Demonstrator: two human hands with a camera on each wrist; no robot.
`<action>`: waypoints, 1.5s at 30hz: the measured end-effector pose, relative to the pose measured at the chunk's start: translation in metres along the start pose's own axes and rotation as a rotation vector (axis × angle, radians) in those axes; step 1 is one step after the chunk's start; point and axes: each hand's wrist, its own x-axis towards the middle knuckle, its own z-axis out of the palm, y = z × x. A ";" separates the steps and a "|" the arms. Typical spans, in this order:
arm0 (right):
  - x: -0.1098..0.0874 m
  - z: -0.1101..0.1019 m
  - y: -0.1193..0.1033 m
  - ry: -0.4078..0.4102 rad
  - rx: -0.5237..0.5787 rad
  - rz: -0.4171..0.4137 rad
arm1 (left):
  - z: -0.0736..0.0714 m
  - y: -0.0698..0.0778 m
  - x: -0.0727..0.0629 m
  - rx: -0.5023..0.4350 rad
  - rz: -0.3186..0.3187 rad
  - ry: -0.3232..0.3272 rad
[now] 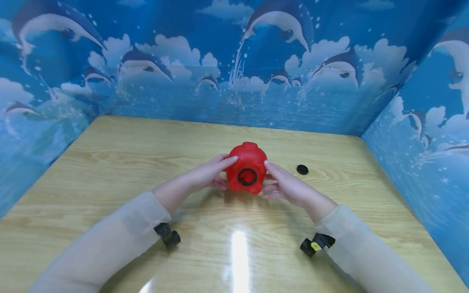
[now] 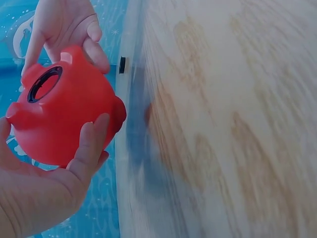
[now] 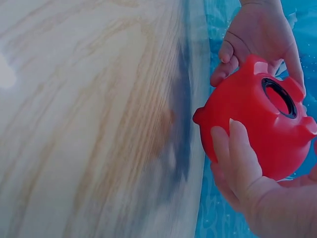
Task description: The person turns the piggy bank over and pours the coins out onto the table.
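Got a round red container [image 1: 248, 154] held between left hand [image 1: 209, 173] and right hand [image 1: 287, 185], both curved round its sides, just above the wooden table [image 1: 146, 150]. Can only see red inside the black-rimmed hole [image 1: 247, 177].

Your tabletop [image 1: 121, 158] was pale, wood-grained, glare-streaked near you; a small black disc [image 1: 302, 169] lay right of centre.
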 end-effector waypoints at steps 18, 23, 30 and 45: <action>0.002 0.002 -0.003 0.045 -0.005 -0.005 | 0.000 0.002 0.000 0.060 0.009 0.020; 0.002 0.001 -0.003 0.062 -0.022 -0.013 | 0.002 0.003 0.000 0.061 0.045 -0.002; 0.002 0.000 -0.001 0.087 -0.026 -0.040 | 0.007 0.008 0.000 0.049 0.065 0.001; 0.002 0.007 -0.004 0.138 0.021 -0.030 | 0.012 0.010 0.003 0.003 0.068 0.040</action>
